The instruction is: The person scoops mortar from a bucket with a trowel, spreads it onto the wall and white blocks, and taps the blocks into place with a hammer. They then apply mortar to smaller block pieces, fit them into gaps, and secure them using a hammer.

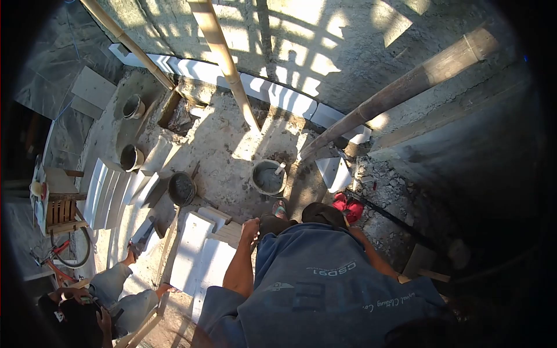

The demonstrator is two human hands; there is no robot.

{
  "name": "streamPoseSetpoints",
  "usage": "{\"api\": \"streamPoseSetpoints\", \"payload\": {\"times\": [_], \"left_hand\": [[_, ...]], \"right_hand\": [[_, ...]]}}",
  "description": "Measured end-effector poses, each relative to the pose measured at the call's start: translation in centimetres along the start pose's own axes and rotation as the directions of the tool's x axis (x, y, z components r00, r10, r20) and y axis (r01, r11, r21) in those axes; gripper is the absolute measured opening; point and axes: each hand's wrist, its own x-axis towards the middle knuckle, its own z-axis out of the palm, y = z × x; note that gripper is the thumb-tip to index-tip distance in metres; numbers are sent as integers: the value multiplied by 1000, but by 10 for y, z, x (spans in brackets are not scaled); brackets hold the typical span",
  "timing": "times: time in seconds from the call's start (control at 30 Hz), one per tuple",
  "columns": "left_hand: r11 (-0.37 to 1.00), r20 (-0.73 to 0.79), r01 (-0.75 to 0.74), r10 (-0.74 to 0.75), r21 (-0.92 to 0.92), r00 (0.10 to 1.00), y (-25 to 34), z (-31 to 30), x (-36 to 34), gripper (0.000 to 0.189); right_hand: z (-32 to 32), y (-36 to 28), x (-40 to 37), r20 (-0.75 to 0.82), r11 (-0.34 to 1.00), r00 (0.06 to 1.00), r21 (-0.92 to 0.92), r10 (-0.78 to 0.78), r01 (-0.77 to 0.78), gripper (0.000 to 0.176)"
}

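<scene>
My left hand [250,230] is closed beside the knee of my dark trousers [272,224]; I cannot tell what is in its fingers. On the other side, my right hand [355,232] is down by my right knee [324,214], its fingers mostly hidden by the leg and shirt. Just beyond it lies a bright red item [348,207] that looks like cloth. In front of my feet stands a bucket [268,177] of grey wet mix with a pale handle sticking out. Long white blocks [191,249] lie close to my left arm.
Bamboo poles [223,58] lean at the wall above a row of white blocks [284,98]. More buckets [182,189] and stacked white blocks [104,197] stand left. Another person [87,307] sits at lower left, near a bicycle [61,255]. Rubble [377,185] lies right, beside a white piece [333,173].
</scene>
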Motion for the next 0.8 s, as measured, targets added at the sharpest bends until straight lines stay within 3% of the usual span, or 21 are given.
{"api": "streamPoseSetpoints", "payload": {"times": [0.1, 0.13, 0.17, 0.2, 0.33, 0.4, 0.47, 0.5, 0.57, 0.6, 0.63, 0.7, 0.8], "left_hand": [[1000, 27, 0, -1, 27, 1000, -11, -3, 13, 37], [992, 41, -20, 15, 121, 999, -3, -6, 7, 36], [995, 12, -20, 19, 97, 1000, -12, -5, 18, 36], [962, 51, -206, 200, 178, 978, -38, -3, 41, 35], [999, 146, -50, 52, -19, 988, -26, -12, 33, 38], [956, 102, -267, 256, 119, 961, -27, -13, 35, 41], [986, 78, 164, -165, 19, 983, 18, -17, -17, 58], [987, 67, 159, -158, -1, 985, 20, -13, -19, 58], [959, 160, 265, -248, -100, 956, 29, -9, -37, 78], [938, 383, 309, -231, -156, 895, 40, -14, -54, 91], [938, 374, 306, -227, -165, 899, 44, -12, -63, 91], [968, 456, 247, -205, -34, 866, 50, -9, -72, 105], [971, 524, 237, -205, 6, 827, 42, 3, -71, 96]], "right_hand": [[-6, -4, 6, -28, 999, 999, -10, 32, -32, 34], [1, 3, 11, -64, 993, 992, 48, 107, -104, 31], [4, 8, 19, -95, 982, 981, 99, 169, -159, 29], [-2, 5, 20, -82, 993, 992, 74, 93, -87, 29], [-28, -1, 54, -17, 996, 996, 27, -85, 85, 31], [-43, -5, 70, 24, 995, 994, 10, -102, 102, 32], [-56, -6, 82, 59, 994, 992, -3, -109, 109, 33], [-62, -6, 87, 74, 993, 991, -12, -113, 114, 34], [-73, -6, 97, 101, 992, 988, -28, -119, 122, 35], [-78, -6, 101, 114, 991, 986, -37, -120, 125, 35], [-82, -7, 105, 125, 991, 985, -45, -123, 129, 36], [-90, -8, 113, 141, 990, 982, -54, -125, 133, 37], [-102, -12, 118, 165, 988, 979, -67, -124, 136, 39]]}}
